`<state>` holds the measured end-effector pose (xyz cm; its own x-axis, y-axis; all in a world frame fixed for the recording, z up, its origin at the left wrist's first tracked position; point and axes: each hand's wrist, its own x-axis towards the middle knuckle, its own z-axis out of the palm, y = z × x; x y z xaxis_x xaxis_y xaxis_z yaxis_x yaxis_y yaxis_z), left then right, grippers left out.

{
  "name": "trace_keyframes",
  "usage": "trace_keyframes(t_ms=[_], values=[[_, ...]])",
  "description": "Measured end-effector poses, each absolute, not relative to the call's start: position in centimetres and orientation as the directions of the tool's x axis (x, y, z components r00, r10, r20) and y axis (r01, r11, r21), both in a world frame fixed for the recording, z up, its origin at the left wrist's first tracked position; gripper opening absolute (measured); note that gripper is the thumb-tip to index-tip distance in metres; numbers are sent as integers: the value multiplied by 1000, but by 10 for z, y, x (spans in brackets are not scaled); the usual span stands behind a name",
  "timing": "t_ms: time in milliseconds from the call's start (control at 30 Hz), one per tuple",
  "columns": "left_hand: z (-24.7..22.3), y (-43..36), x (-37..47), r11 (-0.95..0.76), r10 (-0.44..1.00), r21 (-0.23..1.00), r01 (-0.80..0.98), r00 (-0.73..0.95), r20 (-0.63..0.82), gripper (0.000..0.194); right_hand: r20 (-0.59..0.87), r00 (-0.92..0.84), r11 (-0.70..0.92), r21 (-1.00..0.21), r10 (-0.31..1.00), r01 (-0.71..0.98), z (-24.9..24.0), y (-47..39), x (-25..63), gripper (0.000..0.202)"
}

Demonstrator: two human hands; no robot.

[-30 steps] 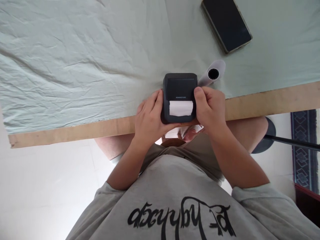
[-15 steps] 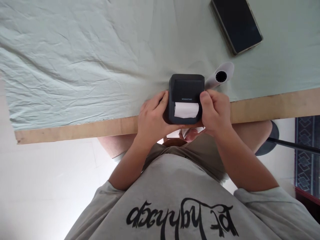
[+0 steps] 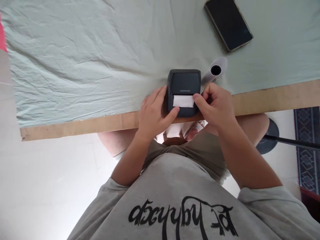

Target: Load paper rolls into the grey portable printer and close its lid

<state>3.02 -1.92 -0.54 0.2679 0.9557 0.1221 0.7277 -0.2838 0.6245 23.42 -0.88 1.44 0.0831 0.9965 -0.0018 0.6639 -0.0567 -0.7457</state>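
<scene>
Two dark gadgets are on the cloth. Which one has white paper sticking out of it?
The small black printer at the table's near edge, held between the left hand and right hand, shows a white paper strip. The phone, farther back, lies flat and bare.

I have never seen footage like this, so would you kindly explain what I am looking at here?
There is no machine: a person wears a camera on the head, looking down at their own grey shirt and two bare hands. The left hand steadies a small dark boxy printer at the edge of the wooden table, which a pale green cloth covers. The right hand pinches the white paper strip coming out of the printer. Beyond lie a white paper roll and a black phone.
</scene>
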Motion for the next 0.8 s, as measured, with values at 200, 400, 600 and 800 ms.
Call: trace_keyframes(t_ms=[200,400,600,800], values=[[-9,-19,31,-287,957,603,744,255,141,74,92,93,1,-714,991,700,34,1,231,31],[-10,-20,31,-307,951,589,747,263,161,74,251,20,186,-767,968,614,52,19,227,19],[-10,-22,31,-315,949,592,742,259,180,70,261,-77,215,-556,962,803,55,23,227,6],[-9,-22,32,-302,953,611,732,244,179,65,-15,-162,152,-266,987,952,57,36,216,9]])
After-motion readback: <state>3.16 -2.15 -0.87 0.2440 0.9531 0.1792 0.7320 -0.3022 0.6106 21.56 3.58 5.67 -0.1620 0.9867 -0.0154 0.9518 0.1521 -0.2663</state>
